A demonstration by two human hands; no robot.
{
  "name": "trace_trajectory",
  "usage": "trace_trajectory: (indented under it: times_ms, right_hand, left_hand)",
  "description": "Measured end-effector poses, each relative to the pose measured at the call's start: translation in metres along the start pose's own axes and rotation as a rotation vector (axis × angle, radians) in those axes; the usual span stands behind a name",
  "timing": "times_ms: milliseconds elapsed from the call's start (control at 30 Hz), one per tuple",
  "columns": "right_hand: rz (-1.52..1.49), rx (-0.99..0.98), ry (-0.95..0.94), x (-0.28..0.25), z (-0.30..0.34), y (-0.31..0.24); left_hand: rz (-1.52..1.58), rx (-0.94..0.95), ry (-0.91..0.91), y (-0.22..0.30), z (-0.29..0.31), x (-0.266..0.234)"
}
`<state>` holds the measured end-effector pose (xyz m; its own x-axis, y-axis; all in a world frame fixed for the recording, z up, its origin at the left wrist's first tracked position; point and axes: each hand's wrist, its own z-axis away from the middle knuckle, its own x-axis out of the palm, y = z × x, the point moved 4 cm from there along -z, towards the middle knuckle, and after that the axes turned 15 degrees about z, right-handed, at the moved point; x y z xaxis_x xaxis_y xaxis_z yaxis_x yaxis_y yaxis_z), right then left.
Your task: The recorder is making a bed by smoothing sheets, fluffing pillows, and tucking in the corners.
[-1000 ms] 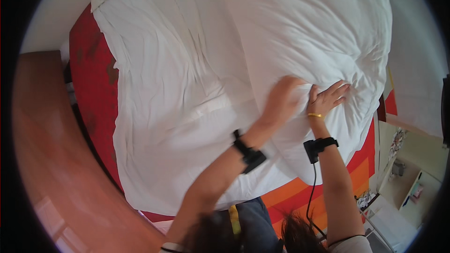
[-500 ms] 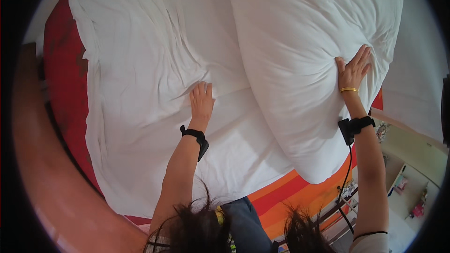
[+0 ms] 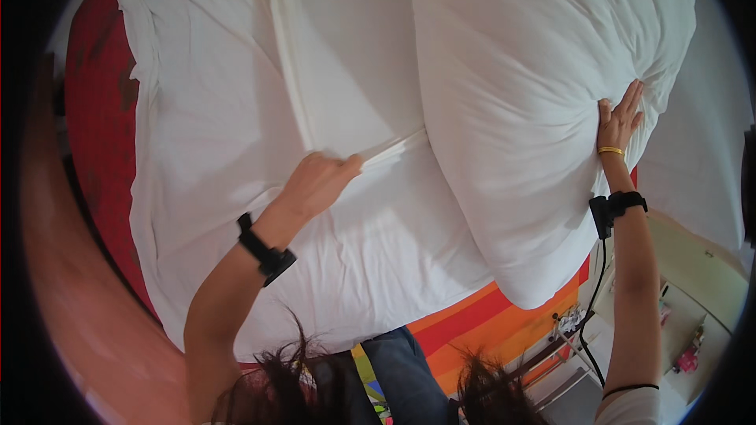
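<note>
A thin white sheet (image 3: 213, 102) lies over the bed, with its edges loose at the left. My left hand (image 3: 316, 182) is closed on a fold of it near the middle, and taut creases run from the fist up and to the right. On the right rests a thick, puffy white duvet (image 3: 504, 94), bunched into a large mound. My right hand (image 3: 620, 122) lies against its far right side with fingers stretched out, pressing a dent with creases spreading around it. The fingertips are partly sunk in the cloth.
A red cover (image 3: 102, 110) shows along the bed's left edge, beside a curved brown surface (image 3: 59, 267). Orange and red striped bedding (image 3: 504, 323) shows in front. Shelves with small items (image 3: 685, 346) stand at lower right. A black cable (image 3: 587, 315) hangs from my right wristband.
My left hand has gone from lying flat on the sheet to gripping a fold and lifting it taut. My right hand stays on the duvet, slightly further right in view.
</note>
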<state>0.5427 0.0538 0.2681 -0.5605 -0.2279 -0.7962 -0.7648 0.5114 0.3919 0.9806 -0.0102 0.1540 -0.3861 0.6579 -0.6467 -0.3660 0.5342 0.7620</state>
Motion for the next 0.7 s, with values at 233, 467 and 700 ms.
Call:
trace_trajectory:
  times_ms: [233,467,700]
  right_hand:
    - [-0.103,0.026,0.006,0.005,0.005,-0.006]
    - [-0.045,-0.004,0.146,-0.011,0.022,-0.030]
    - [0.005,0.025,0.130,-0.034,0.030,-0.059]
  left_hand:
    - [-0.105,-0.365,-0.039,-0.079,0.032,0.036]
    - [-0.333,-0.250,-0.101,-0.074,0.023,0.058]
    - [-0.247,-0.291,-0.014,-0.070,0.060,0.031]
